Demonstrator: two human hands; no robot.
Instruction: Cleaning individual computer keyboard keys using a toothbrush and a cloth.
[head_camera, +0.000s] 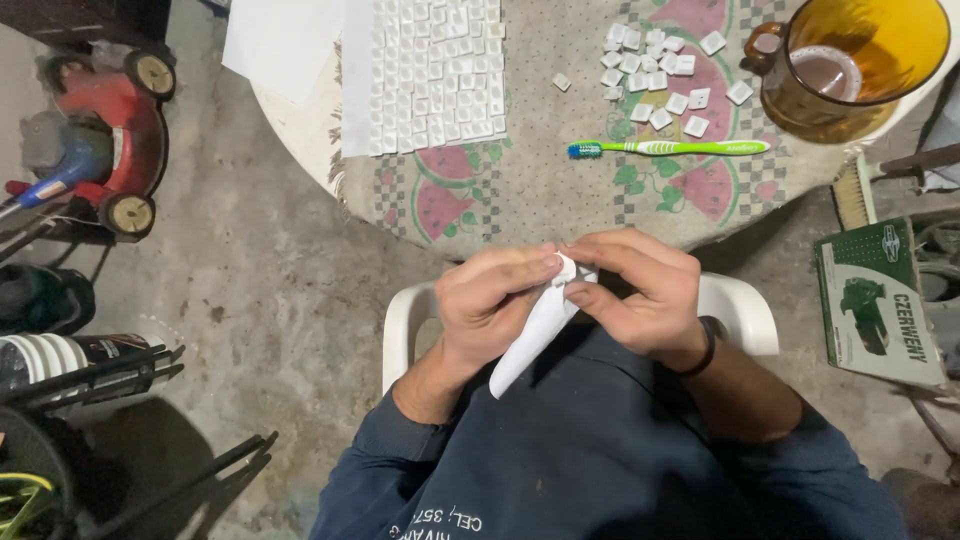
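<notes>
My left hand (490, 300) and my right hand (640, 290) meet over my lap, just below the table edge. Together they pinch a small white keycap (567, 268) wrapped in a white cloth (530, 340) that hangs down toward my left wrist. On the table, rows of white keycaps (435, 75) lie on a white sheet. A loose pile of white keycaps (655, 75) sits further right. A green and white toothbrush (670, 148) lies between the pile and my hands.
An amber glass mug (850, 60) stands at the table's far right. The round table (540, 190) has a patterned cloth. I sit on a white plastic chair (405, 325). A green box (875, 300) lies on the floor right; a red mower (110, 130) stands left.
</notes>
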